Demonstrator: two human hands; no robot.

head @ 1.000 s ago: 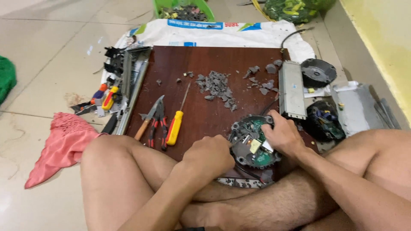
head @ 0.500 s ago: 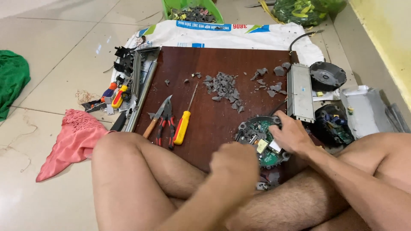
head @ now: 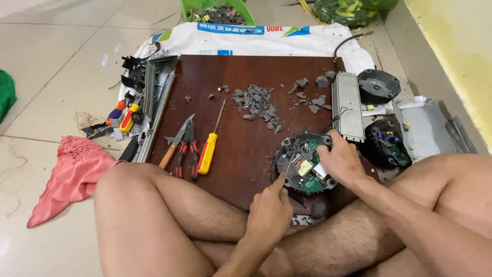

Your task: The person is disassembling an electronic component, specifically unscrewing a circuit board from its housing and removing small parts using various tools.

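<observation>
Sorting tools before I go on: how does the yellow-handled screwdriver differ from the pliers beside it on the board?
The yellow-handled screwdriver is one straight piece with a thin shaft; the pliers have two red-and-black handles, slightly spread. The screwdriver's handle is yellow with red; the pliers' are darker. Both lie flat on the brown board, tips pointing away, untouched by either hand.

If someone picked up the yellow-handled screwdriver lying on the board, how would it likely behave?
The yellow-handled screwdriver looks stiff, with a thin straight metal shaft. Its rounded handle suggests it may roll if nudged sideways on the smooth brown board. It is probably handle-heavy, so the thin shaft end would likely tip upward when it is gripped mid-length.
</observation>
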